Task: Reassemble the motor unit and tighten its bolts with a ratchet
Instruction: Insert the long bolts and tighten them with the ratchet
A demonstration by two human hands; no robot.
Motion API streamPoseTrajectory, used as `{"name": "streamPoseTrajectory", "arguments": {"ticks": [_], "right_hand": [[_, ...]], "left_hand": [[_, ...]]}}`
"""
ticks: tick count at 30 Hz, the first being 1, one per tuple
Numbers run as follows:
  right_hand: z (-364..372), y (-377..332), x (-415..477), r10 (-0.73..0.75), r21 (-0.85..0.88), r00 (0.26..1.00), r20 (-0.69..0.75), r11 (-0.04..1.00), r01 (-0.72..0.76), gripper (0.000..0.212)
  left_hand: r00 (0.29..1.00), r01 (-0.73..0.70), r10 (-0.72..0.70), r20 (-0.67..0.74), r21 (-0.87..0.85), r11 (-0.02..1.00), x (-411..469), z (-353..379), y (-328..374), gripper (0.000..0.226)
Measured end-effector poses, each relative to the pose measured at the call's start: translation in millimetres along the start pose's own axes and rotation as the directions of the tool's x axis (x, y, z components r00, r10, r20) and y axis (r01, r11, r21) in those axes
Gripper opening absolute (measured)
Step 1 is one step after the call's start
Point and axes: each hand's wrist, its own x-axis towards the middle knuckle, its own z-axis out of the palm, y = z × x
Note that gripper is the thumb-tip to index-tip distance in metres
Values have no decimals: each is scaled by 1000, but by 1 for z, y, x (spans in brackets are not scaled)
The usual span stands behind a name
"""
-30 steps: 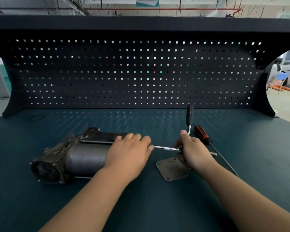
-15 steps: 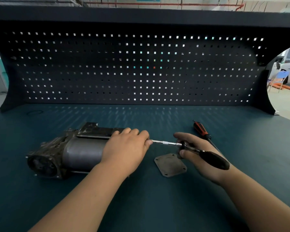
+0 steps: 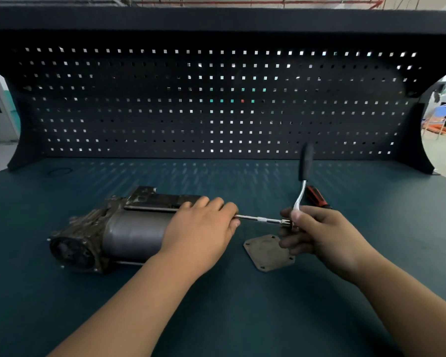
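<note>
A dirty grey motor unit [image 3: 113,231] lies on its side on the dark green bench, its round end facing left. My left hand [image 3: 202,229] grips its right end, fingers curled over the top and hiding the bolt. A ratchet [image 3: 303,176] with a long silver extension bar [image 3: 259,219] runs from that end to my right hand [image 3: 313,233], which holds the ratchet head. The black handle points up and away from me. A flat metal cover plate [image 3: 264,253] with corner holes lies on the bench below the bar.
A screwdriver with a red and black handle [image 3: 316,198] lies just behind my right hand. A black pegboard wall [image 3: 216,99] closes the back of the bench. A thin black ring [image 3: 59,171] lies far left.
The ratchet handle swung from upright down toward me to the right, then back to upright. My left hand stayed on the motor unit's end.
</note>
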Motion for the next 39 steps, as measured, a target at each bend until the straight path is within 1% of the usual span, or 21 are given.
{"name": "streamPoseTrajectory", "arguments": {"ticks": [2,3,6,10,11,12,14,15,18,21,22,25,29,32,34,39], "right_hand": [[5,-3,-1,45,-1,998,-51,999,-45,37],[7,-3,-1,72,-25,994,-82,997,-74,41],[10,-3,-2,91,-134,986,-137,985,-110,45],[9,-7,-3,34,-187,992,-125,981,-58,47],[8,-8,-4,16,-202,993,-115,979,-39,47],[7,-8,-4,-3,-203,995,-102,979,-18,41],[4,-9,-5,-38,-148,997,-60,989,29,21],[2,-10,-6,-54,-128,998,-41,991,48,15],[-3,-12,-5,-103,-157,995,10,982,103,22],[-5,-13,-4,-103,-212,994,23,972,106,25],[-6,-12,-4,-109,-236,994,19,965,110,29],[-5,-12,-5,-124,-230,992,8,965,122,34],[-7,-11,-4,-115,-212,992,48,969,123,36],[-8,-8,-2,-122,-155,990,65,979,131,32],[-7,-7,-2,-112,-76,992,59,990,117,27],[5,-12,-6,-92,-76,996,-21,993,90,20]], "left_hand": [[1000,6,-6,5,8,1000,0,-1,1,32],[1000,9,-10,13,10,1000,0,-1,2,32],[999,11,-12,43,29,1000,2,-3,2,32],[997,4,-6,75,38,999,4,-5,2,31],[997,3,-6,79,37,999,5,-5,2,31],[997,3,-5,81,36,999,5,-5,2,31],[997,6,-10,80,40,999,5,-5,3,32],[997,10,-14,77,43,999,5,-4,3,31],[997,15,-18,69,47,999,5,-3,2,31],[999,16,-18,51,47,999,5,-1,2,31],[999,18,-20,45,42,999,5,-1,2,31],[999,24,-25,41,16,1000,4,-1,3,31],[998,39,-39,45,3,999,5,-1,2,32],[998,39,-39,39,8,999,5,-1,3,32],[999,33,-33,35,2,999,4,-1,3,32],[1000,26,-25,19,-42,999,1,0,1,33]]}}
